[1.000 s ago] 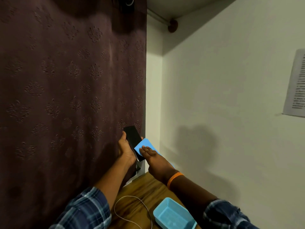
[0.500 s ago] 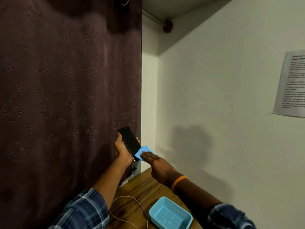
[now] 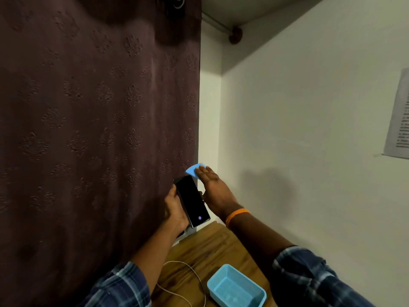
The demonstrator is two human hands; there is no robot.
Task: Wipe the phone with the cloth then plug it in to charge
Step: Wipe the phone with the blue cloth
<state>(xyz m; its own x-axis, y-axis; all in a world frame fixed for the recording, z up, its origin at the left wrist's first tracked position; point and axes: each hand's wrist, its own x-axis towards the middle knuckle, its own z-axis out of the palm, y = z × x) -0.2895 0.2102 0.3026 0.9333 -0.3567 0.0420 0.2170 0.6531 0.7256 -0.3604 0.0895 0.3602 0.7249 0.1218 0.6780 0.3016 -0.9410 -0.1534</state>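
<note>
My left hand (image 3: 174,209) grips a black phone (image 3: 191,201) from behind, holding it up in front of the dark curtain with the screen towards me. A small purple dot glows near the screen's lower end. My right hand (image 3: 213,189) is just right of the phone, its fingers lying straight on a blue cloth (image 3: 192,169). The cloth sticks out past the phone's top right corner and is off the screen. The thumb is hidden under the cloth. A white charging cable (image 3: 188,276) loops loose on the wooden table (image 3: 210,247) below.
A light blue mesh basket (image 3: 236,289) sits on the table near its front. A dark patterned curtain (image 3: 99,129) fills the left side. The pale wall on the right carries a printed sheet (image 3: 398,118).
My right hand slid the cloth up along the phone from its lower end to beyond its top, uncovering the screen. My left hand tilted the phone a little.
</note>
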